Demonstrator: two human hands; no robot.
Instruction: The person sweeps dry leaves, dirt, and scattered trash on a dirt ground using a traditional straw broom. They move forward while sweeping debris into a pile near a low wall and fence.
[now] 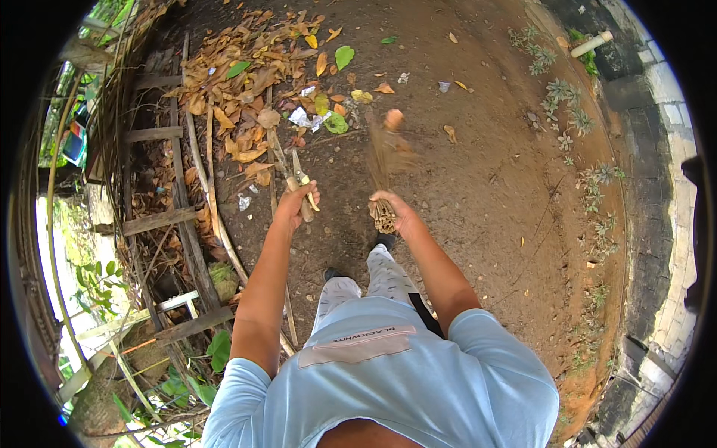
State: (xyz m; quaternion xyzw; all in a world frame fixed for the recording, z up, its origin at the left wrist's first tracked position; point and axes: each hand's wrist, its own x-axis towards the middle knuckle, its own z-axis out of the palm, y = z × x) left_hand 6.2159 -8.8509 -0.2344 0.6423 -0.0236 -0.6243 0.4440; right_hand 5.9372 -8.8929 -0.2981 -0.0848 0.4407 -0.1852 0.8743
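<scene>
In the head view my left hand (297, 203) is closed round a wooden-handled tool (307, 211), its far part reaching towards the leaf pile, together with pruning shears (298, 169). What the long tool's far end is, I cannot tell. My right hand (395, 208) grips a stick broom (384, 215) by its bundled butt ends, which face me. The broom's bristles are blurred and point away from me over the soil. An orange-brown leaf (394, 119) lies or moves at their tips. Dry leaves (252, 67) are heaped ahead of my left hand, with white scraps (305, 119) beside them.
A wooden ladder-like frame (185, 218) and long poles (210, 185) lie along the left, with green plants beyond. Bare brown soil (476, 185) stretches to the right, edged by small weeds (566, 101) and a block wall (650, 168). A pale pipe (591, 44) juts from the wall.
</scene>
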